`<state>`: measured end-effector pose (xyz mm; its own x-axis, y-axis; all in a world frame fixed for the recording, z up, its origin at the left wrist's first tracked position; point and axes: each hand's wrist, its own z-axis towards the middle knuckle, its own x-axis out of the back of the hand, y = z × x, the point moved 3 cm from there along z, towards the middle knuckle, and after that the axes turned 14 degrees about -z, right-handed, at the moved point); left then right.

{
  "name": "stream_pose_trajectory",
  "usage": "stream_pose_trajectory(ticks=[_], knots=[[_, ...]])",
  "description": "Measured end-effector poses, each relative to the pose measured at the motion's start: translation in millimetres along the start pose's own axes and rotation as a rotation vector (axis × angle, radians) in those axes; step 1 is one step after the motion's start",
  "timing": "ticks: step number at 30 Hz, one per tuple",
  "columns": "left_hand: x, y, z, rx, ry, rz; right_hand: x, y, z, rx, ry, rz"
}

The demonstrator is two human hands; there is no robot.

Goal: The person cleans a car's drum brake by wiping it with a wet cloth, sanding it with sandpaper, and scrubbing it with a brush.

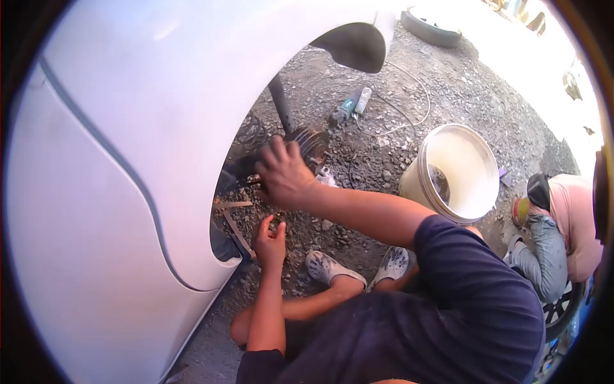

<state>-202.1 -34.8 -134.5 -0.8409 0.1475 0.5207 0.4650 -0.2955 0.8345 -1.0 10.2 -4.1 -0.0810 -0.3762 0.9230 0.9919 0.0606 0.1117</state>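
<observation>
My right hand (284, 173) reaches into the wheel arch of a white car (121, 192), its fingers bent over dark suspension parts (240, 168). Whatever lies under those fingers is hidden. Just beyond the hand is a round, ribbed brake disc or drum (311, 146), with a dark strut (280, 102) rising above it. Lower down, my left hand (270, 242) is raised near the arch's lower edge, thumb and fingers apart and nothing visible between them. Beside it are thin brownish strips (238, 232).
A whitish bucket (416, 182) stands tilted toward me on gravel. Behind it lie a teal angle grinder (345, 110), a pale cord (427, 102) and a tire (430, 32). Another person (566, 224) crouches at the right by a wheel (563, 310). My feet wear patterned clogs (323, 265).
</observation>
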Motion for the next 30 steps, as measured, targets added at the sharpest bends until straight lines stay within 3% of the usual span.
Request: stream_pose_trajectory(ticks=[2,7,11,13,16,18,19,21,22,25,26,27,29,30], knots=[[5,-3,18,-0.017,0.026,-0.003,-41,-13,13,0.015,0.045,-0.079],[-7,20,66,-0.059,0.056,-0.074,-26,42,26,-0.225,0.079,0.077],[-32,53,122,-0.206,0.044,-0.236,-36,80,34,-0.468,-0.030,0.263],[-47,66,147,-0.379,0.020,-0.254,-49,102,33,-0.617,-0.069,0.320],[-72,65,178,-0.488,-0.082,-0.242,-82,148,28,-0.810,-0.262,0.618],[-91,63,180,-0.391,-0.115,-0.273,-109,170,25,-0.927,-0.351,1.020],[-96,60,183,-0.373,-0.119,-0.273,-118,168,22,-0.940,-0.349,1.023],[-102,51,186,-0.355,-0.108,-0.353,-106,156,17,-0.964,-0.158,0.516],[-99,43,185,-0.333,-0.094,-0.427,-80,150,17,-0.843,-0.149,0.485],[-97,-15,189,-0.191,-0.093,-0.468,-46,71,14,-0.421,0.227,0.308],[-95,22,177,0.094,-0.121,-1.233,-50,71,14,-0.417,0.287,0.322],[-97,38,177,0.097,-0.138,-1.222,-54,73,12,-0.416,0.354,0.335],[-93,45,176,0.058,-0.036,-0.907,-73,100,4,-0.601,0.388,0.376],[-92,46,177,-0.120,-0.048,-0.663,-88,125,-1,-0.803,0.232,0.540]])
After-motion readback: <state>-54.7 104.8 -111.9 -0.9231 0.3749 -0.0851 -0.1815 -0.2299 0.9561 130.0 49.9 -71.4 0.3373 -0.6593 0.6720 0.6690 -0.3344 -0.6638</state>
